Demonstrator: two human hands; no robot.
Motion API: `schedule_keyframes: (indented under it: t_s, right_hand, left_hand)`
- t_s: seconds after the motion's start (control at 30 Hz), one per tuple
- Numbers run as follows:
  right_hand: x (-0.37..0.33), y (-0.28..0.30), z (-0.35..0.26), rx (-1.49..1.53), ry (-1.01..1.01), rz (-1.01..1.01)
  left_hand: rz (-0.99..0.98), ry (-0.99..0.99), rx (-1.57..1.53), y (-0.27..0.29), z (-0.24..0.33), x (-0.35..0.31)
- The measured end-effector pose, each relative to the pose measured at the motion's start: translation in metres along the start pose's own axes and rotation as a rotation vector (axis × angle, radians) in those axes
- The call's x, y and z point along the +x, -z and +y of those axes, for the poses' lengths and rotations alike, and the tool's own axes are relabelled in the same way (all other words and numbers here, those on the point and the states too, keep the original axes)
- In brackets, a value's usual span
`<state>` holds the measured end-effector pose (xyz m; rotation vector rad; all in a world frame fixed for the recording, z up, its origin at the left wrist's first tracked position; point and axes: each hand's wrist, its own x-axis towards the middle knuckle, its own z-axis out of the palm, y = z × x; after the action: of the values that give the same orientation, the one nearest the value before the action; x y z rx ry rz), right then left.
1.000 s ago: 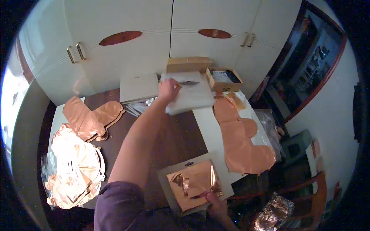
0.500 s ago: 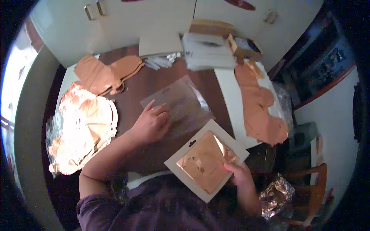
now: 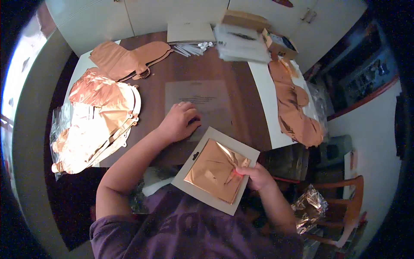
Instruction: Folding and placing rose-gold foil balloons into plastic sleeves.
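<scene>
My right hand (image 3: 258, 176) grips the right edge of a pale card (image 3: 182, 178) with a hang slot, its thumb pressing on the folded rose-gold foil (image 3: 211, 172) that lies on the card. The card is tilted, over my lap at the table's near edge. My left hand (image 3: 180, 122) rests on a clear plastic bag (image 3: 196, 91) lying flat on the brown table. Its fingers are loosely bent, with the thumb apart and nothing seen between them. Small dark print shows on the bag.
Shiny rose-gold foil shapes (image 3: 105, 114) lie at left, with matte ones (image 3: 114, 60) behind and others (image 3: 293, 99) at right. White sticks (image 3: 187, 49), a stack of clear bags (image 3: 241, 45) and a small open box (image 3: 280, 43) stand at the back. A wooden chair (image 3: 353, 211) is at right.
The clear bag has turned from slanted to nearly straight and lies flatter. My left hand has lowered its raised finger. The card in my right hand has shifted left.
</scene>
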<state>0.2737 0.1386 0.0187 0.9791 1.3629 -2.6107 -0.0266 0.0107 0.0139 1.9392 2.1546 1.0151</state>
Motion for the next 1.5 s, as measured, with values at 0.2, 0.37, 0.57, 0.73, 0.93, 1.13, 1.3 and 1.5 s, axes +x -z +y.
schedule_keyframes:
  t_s: [0.2, 0.37, 0.57, 0.73, 0.93, 1.13, 1.3, 1.5]
  right_hand:
    - [0.011, 0.002, 0.007, -0.009, -0.004, -0.076]
    - [0.006, 0.011, 0.004, 0.004, -0.068, -0.067]
    - [0.012, 0.005, 0.006, -0.057, 0.030, -0.053]
    - [0.007, -0.007, -0.013, -0.056, 0.080, -0.042]
    - [0.011, 0.002, -0.011, -0.038, 0.100, -0.028]
    - [0.021, -0.014, -0.007, -0.049, 0.141, -0.084]
    - [0.029, -0.011, 0.006, 0.008, 0.184, 0.064]
    - [0.018, -0.025, 0.020, -0.133, 0.301, 0.248]
  left_hand:
    - [-0.039, -0.067, -0.086, 0.016, 0.002, -0.006]
    - [-0.041, -0.067, -0.043, 0.013, -0.004, -0.004]
    - [0.028, -0.042, -0.139, 0.008, 0.003, -0.004]
    - [-0.067, -0.097, -0.113, 0.016, 0.006, -0.012]
    - [-0.268, 0.112, 0.009, 0.039, 0.027, -0.002]
    - [-0.278, -0.215, -0.020, 0.030, 0.001, 0.008]
    - [-0.343, -0.307, 0.122, 0.033, 0.005, 0.019]
    - [-0.402, -0.185, -0.049, 0.032, 0.003, 0.017]
